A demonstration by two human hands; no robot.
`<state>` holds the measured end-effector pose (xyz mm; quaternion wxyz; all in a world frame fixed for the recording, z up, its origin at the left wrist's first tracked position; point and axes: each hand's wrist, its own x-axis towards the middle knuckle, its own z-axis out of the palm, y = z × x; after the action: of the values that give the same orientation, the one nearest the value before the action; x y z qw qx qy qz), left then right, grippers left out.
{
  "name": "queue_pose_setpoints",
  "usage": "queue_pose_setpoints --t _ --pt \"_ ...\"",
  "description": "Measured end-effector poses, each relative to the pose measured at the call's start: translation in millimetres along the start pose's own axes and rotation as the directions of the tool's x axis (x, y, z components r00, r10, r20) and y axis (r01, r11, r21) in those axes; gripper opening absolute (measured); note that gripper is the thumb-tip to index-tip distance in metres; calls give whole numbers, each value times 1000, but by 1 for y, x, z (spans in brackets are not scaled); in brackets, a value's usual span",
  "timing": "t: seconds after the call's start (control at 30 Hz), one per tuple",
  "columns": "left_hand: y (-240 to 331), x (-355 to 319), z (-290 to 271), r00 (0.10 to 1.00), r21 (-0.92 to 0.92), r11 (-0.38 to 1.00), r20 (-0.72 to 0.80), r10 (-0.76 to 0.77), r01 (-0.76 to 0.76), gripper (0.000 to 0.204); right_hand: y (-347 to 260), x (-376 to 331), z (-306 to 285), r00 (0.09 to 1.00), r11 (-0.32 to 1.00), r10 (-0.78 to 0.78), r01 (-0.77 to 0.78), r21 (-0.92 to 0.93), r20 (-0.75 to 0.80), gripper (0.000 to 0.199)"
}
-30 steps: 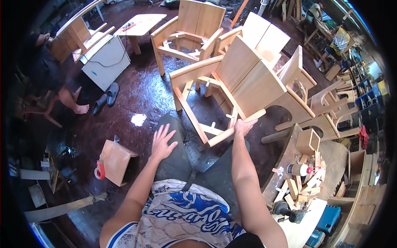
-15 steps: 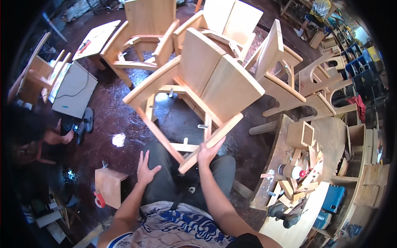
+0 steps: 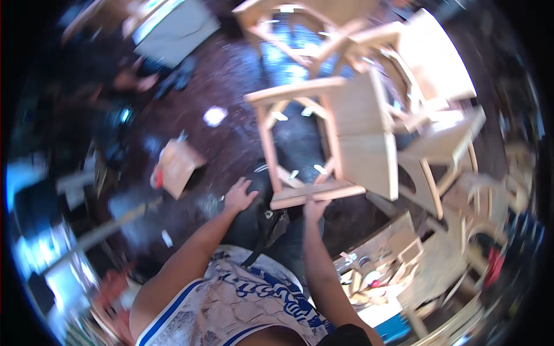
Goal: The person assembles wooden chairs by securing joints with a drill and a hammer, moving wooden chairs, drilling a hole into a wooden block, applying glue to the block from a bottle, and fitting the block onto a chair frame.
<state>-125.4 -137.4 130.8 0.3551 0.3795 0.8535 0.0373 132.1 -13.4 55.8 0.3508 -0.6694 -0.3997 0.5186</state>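
A wooden chair (image 3: 360,127) is held just ahead of the body, its near armrest (image 3: 317,194) grasped by the curled fingers of the right hand (image 3: 314,209), though their detail is softened by blur. The left hand (image 3: 238,196) is laid by the left leg (image 3: 245,229), its fingers spread and nothing grasped; whether the leg is touched cannot be told. Judged by its joined parts, the chair is largely assembled: the backrest (image 3: 365,158), far armrest (image 3: 297,90) and seat frame (image 3: 331,128) are fitted together, and pale brackets (image 3: 320,169) are set near the frame's corners. What seems left is the covering of the seat frame, which is open in the middle, as is also seen on the neighbouring chair (image 3: 435,60).
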Motion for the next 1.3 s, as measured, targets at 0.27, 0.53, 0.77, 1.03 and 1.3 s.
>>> queue_pose_setpoints --t 0.27,0.53,0.77,1.03,1.3 --pt "31 -114 -18 921 -211 934 328 -211 289 52 -165 72 -129 843 422 215 376 -825 494 49" --pt "19 -177 -26 864 -616 636 158 -479 465 54 -337 115 -122 684 -139 -474 565 -814 555 84" --pt "24 -287 73 612 -899 225 57 -789 375 50 -322 222 -93 561 -393 164 792 -468 812 50" --pt "80 -383 115 461 -804 131 192 -866 581 39 -260 272 -76 -114 -872 401 254 417 909 24" --pt "82 -327 64 320 -860 145 23 -947 489 32 -247 291 -115 669 340 -46 709 -618 742 29"
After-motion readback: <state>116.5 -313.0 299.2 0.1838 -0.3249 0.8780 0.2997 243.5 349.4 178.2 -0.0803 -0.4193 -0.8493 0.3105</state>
